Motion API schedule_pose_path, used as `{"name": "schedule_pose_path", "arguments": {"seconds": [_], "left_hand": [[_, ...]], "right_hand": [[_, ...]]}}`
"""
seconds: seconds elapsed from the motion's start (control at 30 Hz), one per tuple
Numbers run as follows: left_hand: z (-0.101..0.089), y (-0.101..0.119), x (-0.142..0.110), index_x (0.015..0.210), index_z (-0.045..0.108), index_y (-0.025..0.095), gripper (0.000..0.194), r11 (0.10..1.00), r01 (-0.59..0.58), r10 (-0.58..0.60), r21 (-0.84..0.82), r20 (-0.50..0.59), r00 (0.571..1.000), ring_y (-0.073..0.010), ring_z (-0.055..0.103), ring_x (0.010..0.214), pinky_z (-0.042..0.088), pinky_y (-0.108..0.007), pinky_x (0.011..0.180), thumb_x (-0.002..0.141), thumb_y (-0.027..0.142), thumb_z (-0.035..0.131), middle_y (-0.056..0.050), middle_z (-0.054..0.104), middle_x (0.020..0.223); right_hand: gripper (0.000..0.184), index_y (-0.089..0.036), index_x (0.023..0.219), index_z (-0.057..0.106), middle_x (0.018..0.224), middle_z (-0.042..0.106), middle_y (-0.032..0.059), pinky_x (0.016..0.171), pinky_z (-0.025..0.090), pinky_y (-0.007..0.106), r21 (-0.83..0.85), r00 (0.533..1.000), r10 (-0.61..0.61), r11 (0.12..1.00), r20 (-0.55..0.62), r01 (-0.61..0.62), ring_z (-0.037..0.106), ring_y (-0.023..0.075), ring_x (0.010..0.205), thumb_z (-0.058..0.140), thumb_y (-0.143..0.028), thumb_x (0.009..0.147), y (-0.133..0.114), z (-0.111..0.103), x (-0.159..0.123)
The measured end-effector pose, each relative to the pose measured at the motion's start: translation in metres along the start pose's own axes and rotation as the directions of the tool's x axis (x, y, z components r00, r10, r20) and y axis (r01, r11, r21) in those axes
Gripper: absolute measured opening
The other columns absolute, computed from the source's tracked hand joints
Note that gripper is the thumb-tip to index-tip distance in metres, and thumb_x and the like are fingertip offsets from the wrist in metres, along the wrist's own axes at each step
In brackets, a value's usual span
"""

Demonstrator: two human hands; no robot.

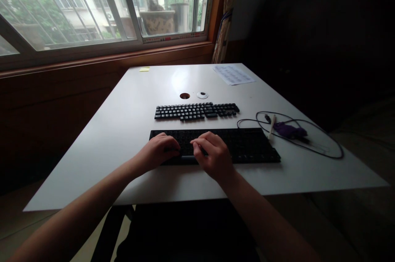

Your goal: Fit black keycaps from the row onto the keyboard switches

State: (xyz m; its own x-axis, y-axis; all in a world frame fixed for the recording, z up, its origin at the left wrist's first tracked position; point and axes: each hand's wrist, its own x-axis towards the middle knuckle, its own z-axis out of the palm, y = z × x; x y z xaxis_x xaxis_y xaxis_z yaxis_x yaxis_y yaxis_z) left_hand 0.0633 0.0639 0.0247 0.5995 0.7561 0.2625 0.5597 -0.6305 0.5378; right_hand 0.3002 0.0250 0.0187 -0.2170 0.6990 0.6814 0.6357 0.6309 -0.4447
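A black keyboard [253,147] lies along the near side of the table, most of its keycaps off and a long bar at its front edge. Over its left part, my left hand [162,149] rests with bent fingers and thumb close together; whatever is between them is lost against the dark keys. My right hand [214,155] is above the middle of the keyboard, thumb and fingertips pinched together. Anything in that pinch is too small to make out. Just behind the keyboard, loose black keycaps [185,110] stand in rows in keyboard order.
On the right lie a looped black cable [321,153], a purple cloth-like item [288,130] and a pale thin stick [272,126]. Further back on the white table [101,142] are a round hole [184,96], its white cover [202,95], a printed sheet [234,75] and a yellow note [144,69].
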Motion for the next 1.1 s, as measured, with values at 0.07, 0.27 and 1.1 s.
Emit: {"name": "schedule_pose_path", "arguments": {"seconds": [0.07, 0.27, 1.1], "left_hand": [[0.000, 0.000, 0.000, 0.094, 0.072, 0.023, 0.008, 1.000, -0.001, 0.001, 0.017, -0.006, 1.000, -0.0188, 0.062, 0.082, 0.050, -0.030, 0.074, 0.087, 0.019, 0.074, 0.000, 0.074, 0.085], [-0.001, 0.001, 0.000, 0.096, 0.072, 0.022, 0.010, 0.997, -0.054, 0.052, 0.059, 0.027, 0.998, -0.0204, 0.062, 0.086, 0.050, -0.032, 0.078, 0.087, 0.017, 0.072, -0.002, 0.076, 0.090], [-0.025, -0.006, -0.013, 0.109, 0.073, 0.024, 0.018, 0.976, -0.119, 0.113, 0.182, 0.045, 0.993, -0.0222, 0.061, 0.095, 0.051, -0.035, 0.086, 0.092, 0.027, 0.071, -0.007, 0.071, 0.102]], "right_hand": [[0.015, -0.020, 0.092, 0.071, 0.088, 0.067, 0.0053, 0.081, 0.050, 0.038, -0.004, 1.000, 0.000, 1.000, -0.002, 0.000, 0.063, 0.0199, 0.084, 0.056, -0.019, 0.096, 0.000, 0.000, 0.000], [0.015, -0.021, 0.092, 0.071, 0.089, 0.067, 0.0050, 0.080, 0.050, 0.038, -0.016, 1.000, -0.009, 1.000, 0.009, 0.009, 0.063, 0.0197, 0.083, 0.057, -0.019, 0.096, 0.002, 0.001, 0.000], [0.017, -0.021, 0.100, 0.073, 0.095, 0.068, 0.0063, 0.079, 0.046, 0.038, -0.033, 0.958, -0.139, 0.988, 0.250, 0.151, 0.059, 0.0205, 0.087, 0.056, -0.022, 0.096, 0.003, 0.004, 0.000]]}}
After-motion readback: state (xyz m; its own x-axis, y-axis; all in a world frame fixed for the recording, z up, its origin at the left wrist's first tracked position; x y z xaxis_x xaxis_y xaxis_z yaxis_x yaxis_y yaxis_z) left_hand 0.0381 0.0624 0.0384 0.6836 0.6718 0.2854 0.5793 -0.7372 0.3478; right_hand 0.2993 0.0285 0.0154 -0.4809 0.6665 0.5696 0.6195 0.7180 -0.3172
